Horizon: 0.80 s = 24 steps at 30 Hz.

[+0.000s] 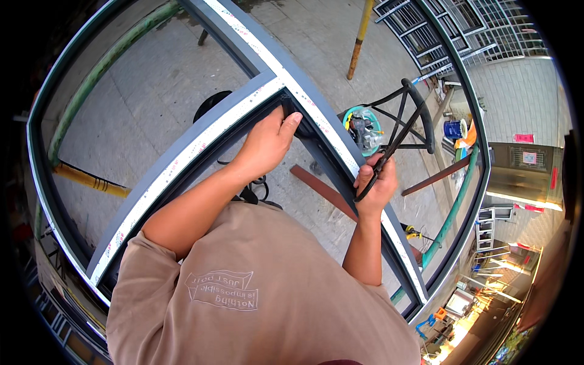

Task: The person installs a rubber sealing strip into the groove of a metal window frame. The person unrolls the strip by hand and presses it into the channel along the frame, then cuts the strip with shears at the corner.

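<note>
A large grey window frame (182,155), its faces covered with white printed film, lies around and in front of me. My left hand (265,143) reaches into an inner corner where its bars meet. The fingers are closed on a black strip (288,104) there, with the thumb on the near side; the fingertips are partly hidden. By the right-hand bar, my right hand (379,187) is closed around a long, thin black thing (398,139). It tapers away to the upper right and curves at its lower end; I cannot tell whether it is scissors or a strip.
Beyond the right bar, a teal basin (345,117) of bagged parts stands beside a black metal-legged stool (431,131). Green-and-yellow supports (91,179) run under the frame. A reddish-brown bar (322,190) shows through the opening. Metal grilles (426,36) lie at the far right.
</note>
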Available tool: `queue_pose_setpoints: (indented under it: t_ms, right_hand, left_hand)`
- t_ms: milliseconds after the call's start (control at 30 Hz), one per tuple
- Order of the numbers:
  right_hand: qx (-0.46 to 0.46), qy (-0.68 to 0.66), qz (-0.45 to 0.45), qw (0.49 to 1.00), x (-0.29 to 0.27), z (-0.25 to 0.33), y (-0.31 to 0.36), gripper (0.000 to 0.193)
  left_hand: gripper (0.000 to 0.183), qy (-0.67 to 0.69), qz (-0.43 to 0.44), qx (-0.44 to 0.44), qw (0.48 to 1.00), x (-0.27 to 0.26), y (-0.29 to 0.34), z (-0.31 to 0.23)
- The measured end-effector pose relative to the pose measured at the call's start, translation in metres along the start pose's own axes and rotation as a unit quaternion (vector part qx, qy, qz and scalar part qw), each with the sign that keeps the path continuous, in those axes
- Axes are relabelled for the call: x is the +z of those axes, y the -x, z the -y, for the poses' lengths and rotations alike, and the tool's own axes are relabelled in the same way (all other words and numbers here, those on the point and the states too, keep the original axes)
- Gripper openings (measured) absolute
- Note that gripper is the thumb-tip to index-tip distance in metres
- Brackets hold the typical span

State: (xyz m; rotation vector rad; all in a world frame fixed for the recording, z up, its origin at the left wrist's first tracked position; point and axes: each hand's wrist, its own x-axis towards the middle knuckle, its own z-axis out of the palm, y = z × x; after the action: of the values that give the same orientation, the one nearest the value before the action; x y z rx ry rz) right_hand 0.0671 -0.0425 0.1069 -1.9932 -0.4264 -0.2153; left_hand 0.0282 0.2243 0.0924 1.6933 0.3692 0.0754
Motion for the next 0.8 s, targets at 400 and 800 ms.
queue_pose_setpoints:
  t_ms: [400,800]
  right_hand:
    - [0.060,0.019,0.015,0.998,-0.003,0.000,-0.004,0.042]
    - [-0.048,0.128,0.031,0.990,-0.017,-0.045,-0.006,0.042]
  left_hand:
    - [0.035,-0.059,-0.143,0.186,0.970,0.010,0.009,-0.012]
    - [0.040,-0.025,-0.096,0.175,0.979,0.041,0.024,-0.008]
